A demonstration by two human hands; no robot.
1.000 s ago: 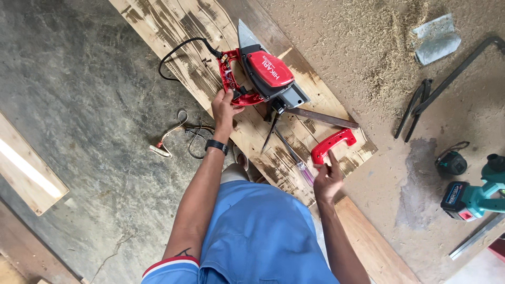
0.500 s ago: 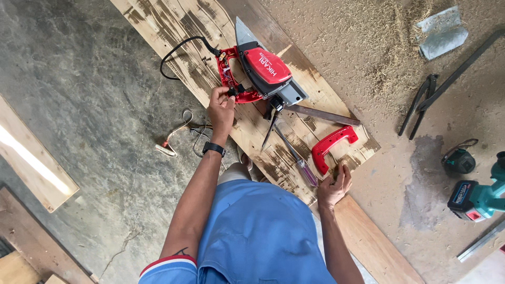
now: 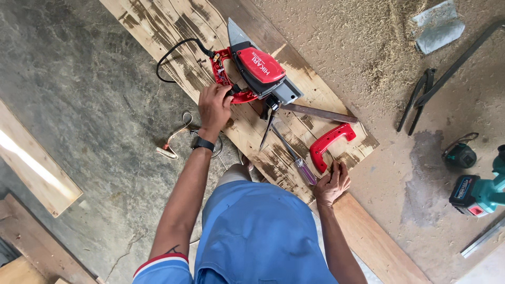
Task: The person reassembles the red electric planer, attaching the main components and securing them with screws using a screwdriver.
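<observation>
Left hand (image 3: 214, 107) gripped the rear handle of the red and black power saw (image 3: 252, 73), fingers wrapped round the glossy red plastic. The saw lay on its side on the wide board (image 3: 173, 26), a pale plank of rough, weathered wood streaked with dark scorch-like patches. A black cord (image 3: 173, 55) looped from the saw's back end across the board.

Right hand (image 3: 331, 184) rested at the board's near edge, fingers loosely curled and holding nothing, just beside a detached red D-shaped handle (image 3: 330, 143).

A screwdriver with a purple translucent grip (image 3: 294, 158) and a flat rusty metal bar (image 3: 321, 113) lay on the board between saw and D-handle.

The concrete floor was dusted with coarse sawdust (image 3: 368, 47) beyond the board. A teal cordless tool (image 3: 481, 189) sat well apart to the right.
</observation>
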